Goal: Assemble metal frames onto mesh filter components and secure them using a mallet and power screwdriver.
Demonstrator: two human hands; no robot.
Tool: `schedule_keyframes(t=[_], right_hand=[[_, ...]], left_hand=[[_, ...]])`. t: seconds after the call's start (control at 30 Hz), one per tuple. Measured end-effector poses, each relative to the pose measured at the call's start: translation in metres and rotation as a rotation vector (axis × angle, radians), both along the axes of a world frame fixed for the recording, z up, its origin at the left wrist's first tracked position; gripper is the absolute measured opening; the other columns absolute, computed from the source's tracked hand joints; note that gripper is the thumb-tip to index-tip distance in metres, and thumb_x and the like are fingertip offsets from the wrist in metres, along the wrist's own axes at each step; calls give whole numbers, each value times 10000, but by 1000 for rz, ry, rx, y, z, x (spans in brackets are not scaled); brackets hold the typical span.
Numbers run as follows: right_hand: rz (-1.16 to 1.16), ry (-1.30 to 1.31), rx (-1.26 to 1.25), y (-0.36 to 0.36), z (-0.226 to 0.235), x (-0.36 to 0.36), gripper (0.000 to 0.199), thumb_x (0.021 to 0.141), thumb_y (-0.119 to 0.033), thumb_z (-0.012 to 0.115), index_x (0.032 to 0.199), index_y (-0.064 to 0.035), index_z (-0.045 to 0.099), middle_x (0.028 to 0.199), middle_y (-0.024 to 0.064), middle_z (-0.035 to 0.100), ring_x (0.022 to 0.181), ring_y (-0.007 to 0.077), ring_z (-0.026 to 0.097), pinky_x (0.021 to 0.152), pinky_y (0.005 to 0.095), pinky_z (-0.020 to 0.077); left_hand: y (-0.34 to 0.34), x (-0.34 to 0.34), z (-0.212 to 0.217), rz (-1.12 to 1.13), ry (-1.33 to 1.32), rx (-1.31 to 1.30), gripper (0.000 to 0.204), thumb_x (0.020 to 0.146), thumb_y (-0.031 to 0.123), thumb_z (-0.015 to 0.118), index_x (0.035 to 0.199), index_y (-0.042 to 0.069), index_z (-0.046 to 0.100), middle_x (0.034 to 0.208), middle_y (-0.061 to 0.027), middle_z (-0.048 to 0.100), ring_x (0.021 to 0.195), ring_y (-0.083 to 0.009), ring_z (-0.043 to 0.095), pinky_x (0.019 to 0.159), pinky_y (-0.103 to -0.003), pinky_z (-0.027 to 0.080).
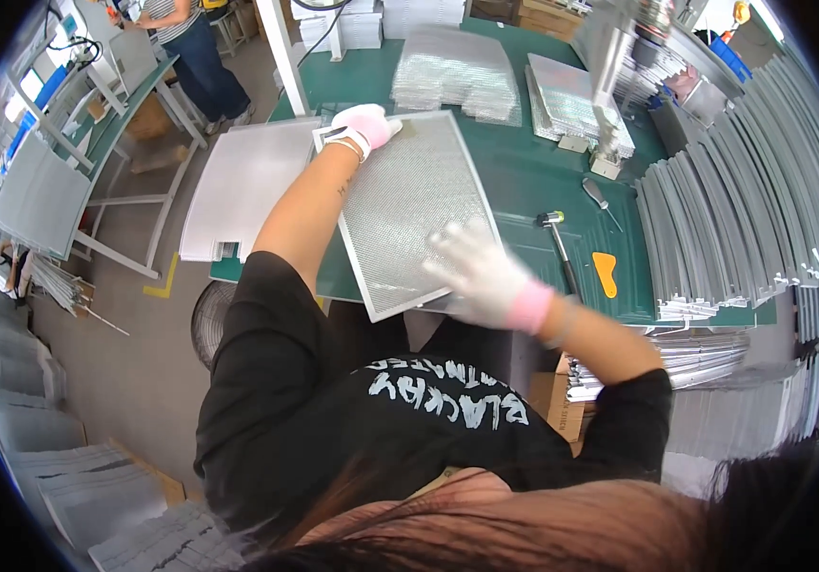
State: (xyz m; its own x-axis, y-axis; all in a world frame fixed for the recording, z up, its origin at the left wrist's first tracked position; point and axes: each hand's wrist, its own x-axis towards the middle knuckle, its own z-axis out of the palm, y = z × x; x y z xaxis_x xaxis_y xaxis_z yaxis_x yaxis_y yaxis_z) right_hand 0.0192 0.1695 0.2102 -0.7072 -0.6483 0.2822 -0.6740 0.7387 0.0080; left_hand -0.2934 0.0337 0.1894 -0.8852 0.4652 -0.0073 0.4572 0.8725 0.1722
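We hold the rectangular silver mesh filter panel (409, 214) flat on the green surface (524, 181). Our gloved left hand (364, 127) closes its grip on the far corner; our blurred right hand (481, 276) presses spread on the near edge, beside a small hammer (559, 243).

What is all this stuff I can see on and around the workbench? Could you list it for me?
Framed mesh panel: one, silver-grey, on the green mat, under both hands.
Green mat: one, covers the bench.
Flat sheet: one, pale grey, left of the panel.
Mesh sheet stacks: at least two, silvery, far side of the bench.
Hammer: one, dark handle, right of the panel.
Scraper: one, orange, beside the hammer.
Metal strips: many, grey, fanned out at right.
Another person: one, standing far left.
Left hand: white glove, on the panel's far corner.
Right hand: white glove, blurred, on the panel's near edge.
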Motion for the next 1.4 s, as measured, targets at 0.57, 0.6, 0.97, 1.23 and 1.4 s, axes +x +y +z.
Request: schedule_keyframes(t=[0.57,0.6,0.97,1.23,1.4], right_hand=[[-340,267,-1039,62,-88,14,443,979,-253,431,1299,49,485,1216,204,582,1144,361,553,1009,427,402],[-420,293,-859,77,-89,26,510,966,-341,442,1315,29,485,1292,220,532,1217,390,492,1047,458,366],[-940,-666,-1166,119,-18,133,459,949,-89,473,1393,3,397,738,66,544,574,128,526,528,269,442],[-540,267,-913,72,97,167,571,992,-169,475,1485,11,251,707,59,503,496,127,468,440,273,382],[-750,-24,-185,66,122,149,550,875,-37,571,1408,-19,438,800,171,585,621,291,565,578,371,486]], left_hand=[[60,180,85,-1084,434,463,677,687,509,748,1133,22,603,1034,-144,584,1120,-320,532,1128,-553,227],[61,183,77,-1029,468,529,685,645,505,775,1107,28,606,1023,-137,583,1122,-329,526,1128,-569,209],[61,202,47,-773,512,885,691,507,350,823,1094,83,574,876,-95,525,942,-311,525,1102,-584,216],[64,207,48,-755,550,881,923,510,369,814,1308,66,462,894,-101,518,931,-301,509,1081,-568,239],[65,207,50,-741,545,872,905,523,364,811,1306,58,478,897,-104,518,940,-297,503,1078,-559,247]])
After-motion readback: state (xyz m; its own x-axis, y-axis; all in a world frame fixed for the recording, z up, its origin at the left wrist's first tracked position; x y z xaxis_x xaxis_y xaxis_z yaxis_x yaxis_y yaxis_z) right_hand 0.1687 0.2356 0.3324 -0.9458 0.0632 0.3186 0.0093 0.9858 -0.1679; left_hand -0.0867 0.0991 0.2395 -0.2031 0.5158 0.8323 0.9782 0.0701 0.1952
